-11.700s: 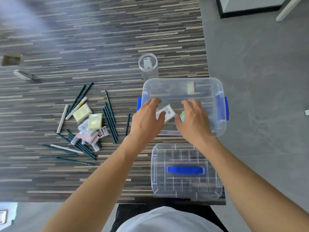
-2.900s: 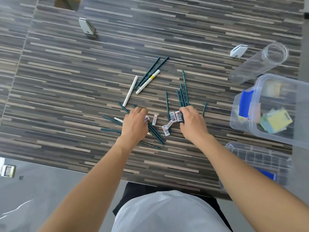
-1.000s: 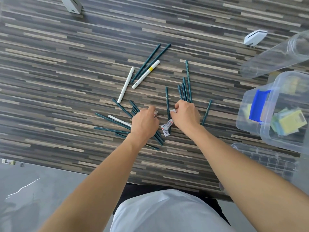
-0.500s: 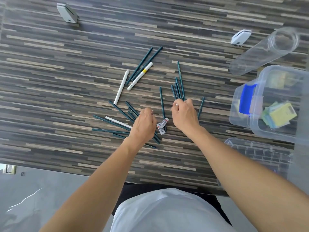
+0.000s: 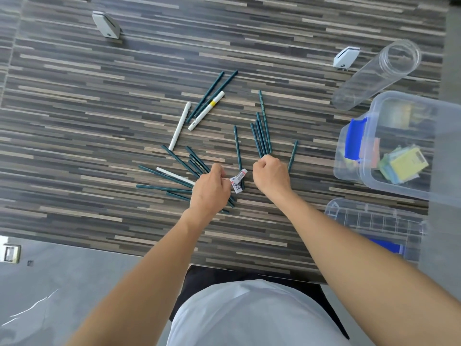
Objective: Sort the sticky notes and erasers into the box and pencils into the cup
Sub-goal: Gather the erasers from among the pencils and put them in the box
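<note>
Several dark green pencils [image 5: 260, 136] lie scattered over the striped table, with two white pens [image 5: 179, 126] among them. A small wrapped eraser [image 5: 238, 181] lies between my hands on a pencil. My left hand [image 5: 210, 189] is closed, its fingertips pinching the eraser's left end. My right hand [image 5: 270, 174] is a closed fist just right of the eraser, at the near ends of a pencil bundle; what it holds is hidden. The clear box [image 5: 399, 188] at the right holds sticky notes [image 5: 406, 166]. The tall clear cup [image 5: 374, 73] stands behind it, with nothing inside.
The box's clear lid [image 5: 374, 221] with a blue handle lies at the near right corner of the table. Two small white devices [image 5: 106, 23] [image 5: 345, 57] sit at the far side. The table's near edge [image 5: 149, 253] runs just in front of my body.
The loose erasers that lay under my hands are gone from the table; one is left. Both hands have closed and pulled slightly apart.
</note>
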{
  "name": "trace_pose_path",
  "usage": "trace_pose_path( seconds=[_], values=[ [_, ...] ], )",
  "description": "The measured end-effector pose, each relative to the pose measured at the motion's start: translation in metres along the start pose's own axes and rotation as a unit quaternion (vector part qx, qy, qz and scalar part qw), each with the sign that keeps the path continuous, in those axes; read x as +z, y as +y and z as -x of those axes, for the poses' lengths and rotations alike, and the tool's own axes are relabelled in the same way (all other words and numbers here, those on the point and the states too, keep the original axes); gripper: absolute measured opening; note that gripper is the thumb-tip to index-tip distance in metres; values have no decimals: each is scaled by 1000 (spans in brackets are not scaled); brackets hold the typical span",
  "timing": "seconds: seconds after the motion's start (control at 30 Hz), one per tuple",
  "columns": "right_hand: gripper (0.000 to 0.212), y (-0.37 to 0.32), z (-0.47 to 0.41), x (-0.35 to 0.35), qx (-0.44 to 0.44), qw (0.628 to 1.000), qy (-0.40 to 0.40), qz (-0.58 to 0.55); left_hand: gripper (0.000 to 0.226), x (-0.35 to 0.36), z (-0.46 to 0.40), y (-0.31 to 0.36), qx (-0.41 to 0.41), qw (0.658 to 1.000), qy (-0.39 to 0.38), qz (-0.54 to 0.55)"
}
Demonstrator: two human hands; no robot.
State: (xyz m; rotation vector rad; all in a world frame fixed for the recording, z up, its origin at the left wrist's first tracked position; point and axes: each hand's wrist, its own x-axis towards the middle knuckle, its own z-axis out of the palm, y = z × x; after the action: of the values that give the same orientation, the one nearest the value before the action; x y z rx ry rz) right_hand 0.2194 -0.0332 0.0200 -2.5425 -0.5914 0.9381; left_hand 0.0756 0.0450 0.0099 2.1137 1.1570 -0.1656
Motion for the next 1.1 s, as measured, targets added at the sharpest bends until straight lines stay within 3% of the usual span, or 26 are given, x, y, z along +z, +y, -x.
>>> trace_pose_path(
  seconds=[0.07, 0.2, 0.3, 0.63, 0.8, 1.1],
  values=[
    [18, 1, 0, 4, -1, 1000, 4, 6, 12, 3, 3, -1, 11, 1000, -3, -28],
    [45, -1, -1, 12, 39, 999, -25, 18, 52, 9, 7, -1, 17, 996, -41, -72],
    [54, -3, -5, 18, 93, 994, -51, 10, 66, 14, 5, 1, 13, 995, -51, -82],
    [56, -11, -20, 31, 129, 987, -91, 16, 62, 23, -6, 1, 35, 991, -76, -106],
    [35, -12, -26, 35, 129, 987, -95, 25, 50, 26, -9, 0, 50, 992, -60, -99],
    [37, -6, -21, 14, 103, 991, -89, -8, 29, 14, -6, 4, 43, 996, -56, -53]
  ],
)
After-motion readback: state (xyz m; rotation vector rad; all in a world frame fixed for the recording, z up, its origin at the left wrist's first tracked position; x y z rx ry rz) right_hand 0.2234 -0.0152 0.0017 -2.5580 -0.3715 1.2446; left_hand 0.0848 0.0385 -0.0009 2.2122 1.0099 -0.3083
